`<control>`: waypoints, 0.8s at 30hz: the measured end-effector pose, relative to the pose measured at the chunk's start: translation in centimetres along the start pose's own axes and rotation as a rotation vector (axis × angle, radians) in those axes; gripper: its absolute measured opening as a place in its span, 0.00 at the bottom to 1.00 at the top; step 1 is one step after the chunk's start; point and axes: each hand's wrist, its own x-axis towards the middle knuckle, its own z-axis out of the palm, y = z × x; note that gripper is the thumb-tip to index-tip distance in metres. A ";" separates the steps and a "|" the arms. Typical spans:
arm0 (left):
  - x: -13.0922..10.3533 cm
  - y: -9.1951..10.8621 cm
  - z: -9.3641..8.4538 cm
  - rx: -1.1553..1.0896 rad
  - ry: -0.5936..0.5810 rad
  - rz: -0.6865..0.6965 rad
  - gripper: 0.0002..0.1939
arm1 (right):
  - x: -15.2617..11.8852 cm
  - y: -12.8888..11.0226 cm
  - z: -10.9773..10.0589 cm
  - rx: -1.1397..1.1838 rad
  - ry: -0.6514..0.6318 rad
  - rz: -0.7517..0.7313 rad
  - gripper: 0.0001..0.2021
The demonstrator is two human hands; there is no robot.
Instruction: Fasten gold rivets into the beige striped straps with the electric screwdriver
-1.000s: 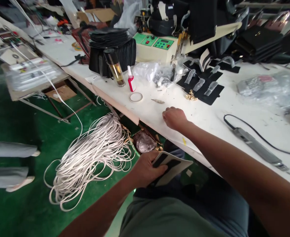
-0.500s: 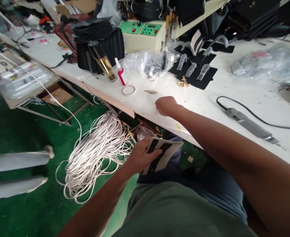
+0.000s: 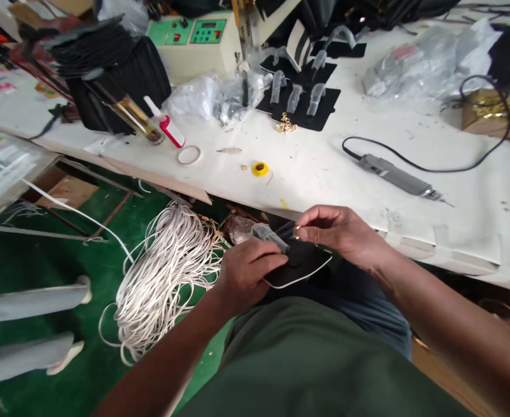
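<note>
My left hand (image 3: pixel 250 266) grips a black panel (image 3: pixel 305 263) with a pale edge, held over my lap below the table's front edge. A strap wrapped in clear plastic (image 3: pixel 270 236) lies on the panel beside my left fingers. Just right of it, my right hand (image 3: pixel 335 231) pinches a small gold metal piece (image 3: pixel 297 232) between thumb and finger. On the table beyond are a yellow round container (image 3: pixel 260 168) with dark contents, small gold pieces (image 3: pixel 244 168) and a thin pointed tool (image 3: pixel 229 150).
The white table (image 3: pixel 311 174) bears a white ring (image 3: pixel 189 155), a red bottle (image 3: pixel 171 130), a corded grey tool (image 3: pixel 394 176), black panels (image 3: pixel 327 110) and a gold hardware pile (image 3: pixel 285 124). White cord (image 3: pixel 168 278) lies heaped on the green floor. A person's legs (image 3: pixel 29 304) are at left.
My right hand has drawn back from the table to the panel, with a gold piece in its pinch. The panel now shows its black side. The yellow container is uncovered. The view has shifted right.
</note>
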 end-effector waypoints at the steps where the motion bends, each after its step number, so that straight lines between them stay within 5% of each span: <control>1: 0.4 0.1 0.3 0.017 -0.017 0.040 0.14 | -1.7 0.3 -0.4 0.045 0.033 0.029 0.16; 5: 2.4 0.9 2.0 0.000 -0.064 0.158 0.16 | -5.9 1.1 -1.3 0.114 0.179 -0.011 0.17; 11: 4.7 2.6 4.4 -0.043 -0.106 0.203 0.17 | -8.6 1.5 -3.1 0.045 0.306 -0.151 0.13; 24: 6.5 5.5 6.4 0.005 -0.154 0.237 0.13 | -11.2 1.7 -5.7 -0.165 0.211 -0.200 0.07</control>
